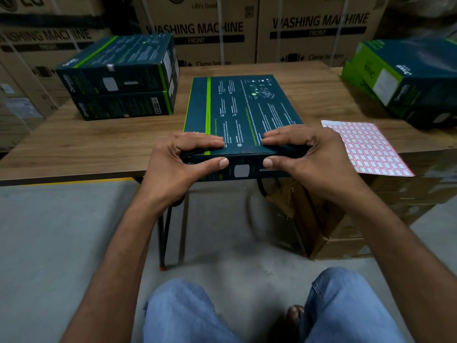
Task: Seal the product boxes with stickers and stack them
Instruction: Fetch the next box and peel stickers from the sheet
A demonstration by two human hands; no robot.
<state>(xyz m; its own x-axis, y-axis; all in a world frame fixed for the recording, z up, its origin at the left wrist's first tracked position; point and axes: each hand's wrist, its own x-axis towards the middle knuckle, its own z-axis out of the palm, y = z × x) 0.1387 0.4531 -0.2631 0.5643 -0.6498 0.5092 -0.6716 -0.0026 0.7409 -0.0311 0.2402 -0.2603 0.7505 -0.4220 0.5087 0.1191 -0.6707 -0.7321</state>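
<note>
Single head-worn wide-angle view, looking forward and steeply down over a wooden table (99, 144) at close range, knees (188, 310) at frame bottom.

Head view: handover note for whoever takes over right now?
Hands: left hand and right hand each grip the near edge of the middle product box, fingers on top, thumbs on its front face.
The box lies flat on the wooden table; sticker sheet lies to its right.
Done: stack of two boxes at far left; the top one shows a small sticker.
Left: no seal visible on the middle box; sticker it, stack it, then the tilted boxes at right.
</note>
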